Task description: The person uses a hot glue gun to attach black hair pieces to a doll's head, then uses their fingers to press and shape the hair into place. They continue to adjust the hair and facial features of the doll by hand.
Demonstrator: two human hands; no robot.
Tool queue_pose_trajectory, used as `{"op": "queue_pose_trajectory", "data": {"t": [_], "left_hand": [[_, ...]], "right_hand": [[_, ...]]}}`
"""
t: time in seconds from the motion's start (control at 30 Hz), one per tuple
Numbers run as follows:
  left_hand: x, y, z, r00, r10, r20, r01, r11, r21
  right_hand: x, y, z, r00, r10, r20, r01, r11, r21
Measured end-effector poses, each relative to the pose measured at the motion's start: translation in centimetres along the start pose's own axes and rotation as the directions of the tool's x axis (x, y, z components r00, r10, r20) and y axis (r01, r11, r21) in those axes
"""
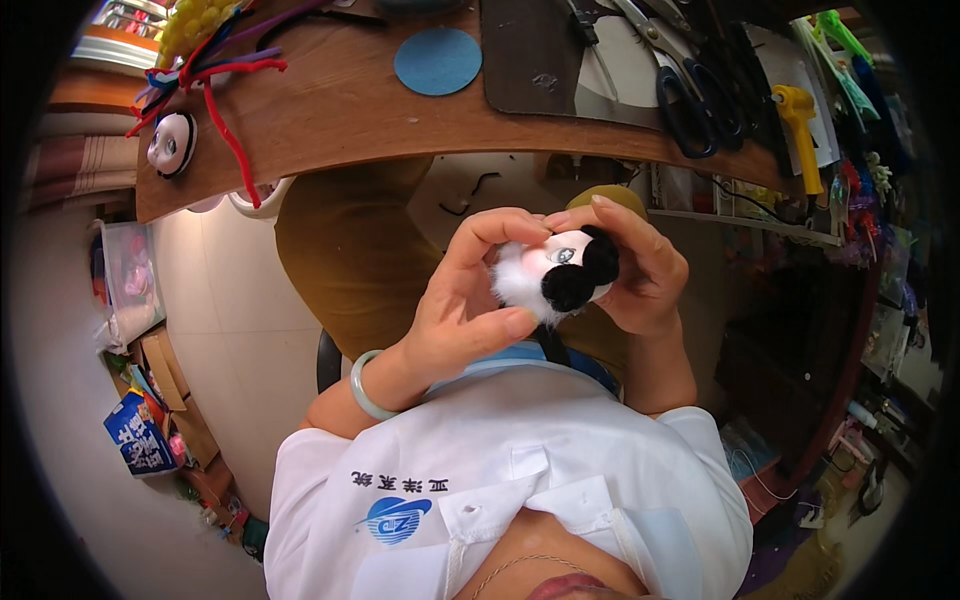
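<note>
Over my lap, my left hand [457,300] and my right hand [646,270] hold a small doll head [555,255] between them. Its pale face bears a painted eye and a pink cheek. White fluffy trim [516,279] lies along the side by my left hand, its thumb below and its fingers above. Two black fuzzy puffs [592,266] are on the head, toward my right hand. The fingers of my right hand curl around the far side, partly out of sight.
On the wooden table [337,120] lie a blue felt disc [438,61], red chenille stems [225,127], another doll face [172,144] and dark-handled scissors [694,97]. A yellow glue gun [801,135] is at the right edge. Boxes and bags [161,375] stand at the left.
</note>
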State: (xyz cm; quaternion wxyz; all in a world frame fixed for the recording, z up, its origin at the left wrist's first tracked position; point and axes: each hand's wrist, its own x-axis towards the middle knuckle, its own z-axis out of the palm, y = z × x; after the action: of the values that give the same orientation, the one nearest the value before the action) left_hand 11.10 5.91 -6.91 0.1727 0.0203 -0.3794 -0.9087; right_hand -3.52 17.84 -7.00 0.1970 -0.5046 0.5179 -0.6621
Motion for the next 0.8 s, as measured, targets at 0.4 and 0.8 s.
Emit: {"op": "queue_pose_trajectory", "data": {"t": [0.4,0.8], "left_hand": [[-0.2,-0.5,-0.6,0.999,0.035,-0.009,-0.034,0.996,0.082],[0.1,0.5,-0.4,0.971,0.239,0.025,-0.228,0.88,0.416]], "right_hand": [[-0.1,0.0,0.1,1.0,0.004,-0.002,-0.004,1.0,-0.018],[0.2,-0.1,0.4,1.0,-0.002,0.022,0.001,1.0,0.031]]}}
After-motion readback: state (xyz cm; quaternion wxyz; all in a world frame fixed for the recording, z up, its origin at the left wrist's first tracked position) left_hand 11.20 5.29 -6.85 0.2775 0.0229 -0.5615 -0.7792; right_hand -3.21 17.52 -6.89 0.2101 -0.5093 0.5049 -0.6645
